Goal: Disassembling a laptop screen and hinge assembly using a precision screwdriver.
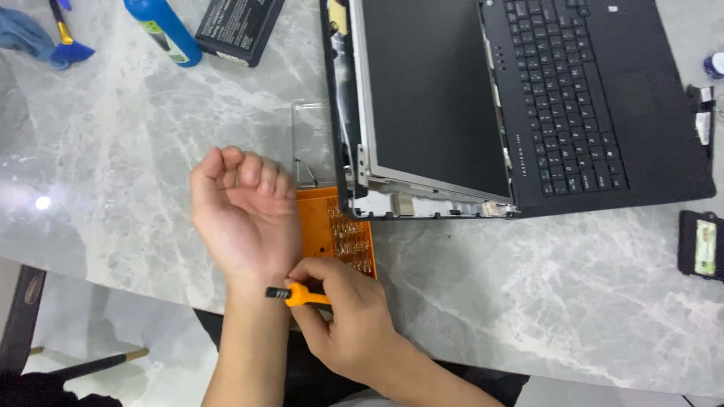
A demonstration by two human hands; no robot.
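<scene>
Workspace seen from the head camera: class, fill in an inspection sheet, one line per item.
Surface: grey marbled table.
Job's things: open laptop, screen loose from its bezel; orange bit tray; orange screwdriver.
Clutter: blue bottle, black battery, blue cloth, brush, small black parts.
Grippers: left hand fisted, palm up, holds nothing seen; right hand grips the screwdriver.
Cables: nothing seen.
Surroundings: pale floor, dark chair edge.

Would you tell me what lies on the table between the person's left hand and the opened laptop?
In the head view, an orange tray of screwdriver bits lies between the left hand and the laptop, with a clear plastic lid just above it.
</scene>
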